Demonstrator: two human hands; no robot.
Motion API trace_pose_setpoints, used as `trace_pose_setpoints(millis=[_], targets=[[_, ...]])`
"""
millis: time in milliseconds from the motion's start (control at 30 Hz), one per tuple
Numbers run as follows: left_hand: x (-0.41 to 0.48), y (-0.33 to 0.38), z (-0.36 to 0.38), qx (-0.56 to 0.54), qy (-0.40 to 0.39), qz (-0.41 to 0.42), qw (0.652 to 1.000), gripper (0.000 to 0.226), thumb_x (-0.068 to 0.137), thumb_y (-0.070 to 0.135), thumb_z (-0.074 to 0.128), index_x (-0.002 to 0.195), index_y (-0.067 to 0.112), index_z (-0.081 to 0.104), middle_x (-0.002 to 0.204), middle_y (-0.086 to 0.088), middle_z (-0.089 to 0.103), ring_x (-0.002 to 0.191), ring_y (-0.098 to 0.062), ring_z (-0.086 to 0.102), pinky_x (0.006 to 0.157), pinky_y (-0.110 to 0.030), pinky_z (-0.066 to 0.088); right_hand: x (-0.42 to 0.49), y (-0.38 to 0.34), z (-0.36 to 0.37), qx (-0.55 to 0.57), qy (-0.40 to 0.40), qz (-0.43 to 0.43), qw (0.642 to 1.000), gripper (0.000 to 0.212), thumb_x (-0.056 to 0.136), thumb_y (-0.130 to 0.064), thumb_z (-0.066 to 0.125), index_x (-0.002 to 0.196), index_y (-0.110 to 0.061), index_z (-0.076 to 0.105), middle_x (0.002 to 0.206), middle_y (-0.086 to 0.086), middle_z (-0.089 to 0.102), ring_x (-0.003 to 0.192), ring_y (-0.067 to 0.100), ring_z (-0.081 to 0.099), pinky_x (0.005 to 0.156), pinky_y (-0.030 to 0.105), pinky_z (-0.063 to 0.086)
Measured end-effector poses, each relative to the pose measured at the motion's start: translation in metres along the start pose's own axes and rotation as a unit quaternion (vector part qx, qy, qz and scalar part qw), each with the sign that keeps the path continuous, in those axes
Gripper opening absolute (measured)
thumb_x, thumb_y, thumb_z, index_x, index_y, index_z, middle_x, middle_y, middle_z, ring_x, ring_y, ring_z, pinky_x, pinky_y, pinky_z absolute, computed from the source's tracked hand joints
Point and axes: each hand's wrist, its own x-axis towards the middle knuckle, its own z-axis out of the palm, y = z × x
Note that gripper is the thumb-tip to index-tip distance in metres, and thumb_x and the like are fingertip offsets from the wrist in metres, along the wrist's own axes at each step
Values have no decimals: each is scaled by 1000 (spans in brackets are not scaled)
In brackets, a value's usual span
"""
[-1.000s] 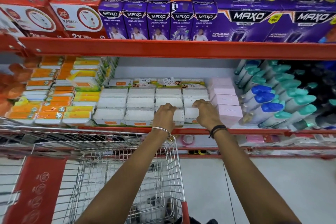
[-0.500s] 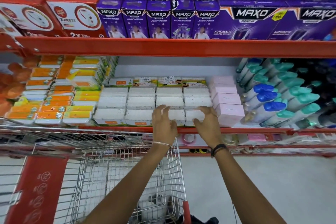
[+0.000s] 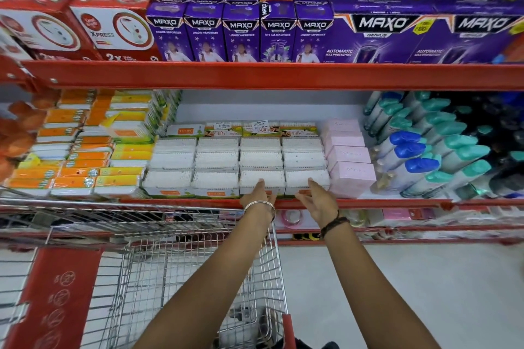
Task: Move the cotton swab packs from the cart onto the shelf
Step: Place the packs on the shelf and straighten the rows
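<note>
Clear cotton swab packs (image 3: 218, 161) lie in several rows and columns on the middle shelf (image 3: 198, 202), white swab tips facing up. My left hand (image 3: 258, 196) is at the shelf's red front lip, fingertips touching the front pack (image 3: 262, 178) of the third column. My right hand (image 3: 317, 199) is beside it, fingers spread, its fingertips at the front pack (image 3: 307, 178) of the fourth column. Neither hand holds a pack. The wire cart (image 3: 158, 278) stands below the shelf at the left; its bottom is mostly hidden by my arms.
Pink boxes (image 3: 350, 163) stand right of the swabs, then spray bottles (image 3: 425, 150). Orange and yellow packs (image 3: 85, 156) fill the left. Purple MAXO boxes (image 3: 241, 31) and red boxes (image 3: 113, 28) sit on the shelf above. White floor (image 3: 411, 292) lies at the right.
Both hands have slid back from on top of the front swab packs to the shelf's front edge, fingers opening. The view has moved closer to the shelf.
</note>
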Motion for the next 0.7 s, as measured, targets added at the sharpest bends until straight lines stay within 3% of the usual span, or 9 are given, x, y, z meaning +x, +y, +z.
trace_pose_setpoints(millis=[100,233,367,433,500,600,633,700], targets=[[0,5,4,6,-11,-4,1000,50,87,13,62,130,0,40,141,-21,40,111,-37,56,85,-36,56,3,-4,3,2,-28,-18,999,51,97,-22,49,141,-2,32,148,12,38,117,22,60,106,30,43],[0,9,8,21,-14,-11,1000,48,89,13,60,131,0,40,142,-20,38,113,-35,55,73,-34,56,9,-7,6,28,-58,-35,997,47,98,-16,45,137,7,31,146,23,37,130,35,46,91,32,51],[0,10,7,10,-12,0,1000,56,87,13,63,134,2,35,142,-22,38,108,-36,58,78,-34,57,8,-5,5,27,-51,-30,998,50,98,-20,47,138,4,32,142,25,41,126,33,51,66,22,59],[1,11,4,19,-26,-6,999,58,85,19,65,133,2,36,138,-21,42,105,-34,60,76,-36,59,5,-3,4,10,-38,-18,999,54,95,-27,52,140,-2,34,136,25,48,113,28,59,75,24,57],[5,9,-5,41,-26,-8,999,58,85,27,65,130,1,39,128,-20,49,97,-30,61,74,-35,58,0,2,5,-18,-14,-5,1000,56,91,-32,58,136,-3,40,121,22,56,94,23,59,87,31,55],[15,15,-33,65,5,48,997,41,87,31,62,108,1,43,92,-9,57,85,-28,59,63,-35,52,-20,16,20,-64,2,-15,998,49,90,-34,60,126,-3,49,84,9,57,68,18,53,65,29,52],[20,21,-45,70,31,82,994,34,87,31,61,101,5,43,81,-5,53,83,-28,58,65,-35,52,-29,22,27,-77,-8,-20,997,46,90,-33,59,124,-2,50,80,6,55,66,17,53,61,26,51],[28,41,-69,74,89,149,982,26,87,28,62,90,6,47,74,-5,51,82,-29,56,82,-44,55,-45,36,45,-83,-49,-18,995,41,92,-27,57,123,-2,51,80,5,57,75,18,60,71,27,55]])
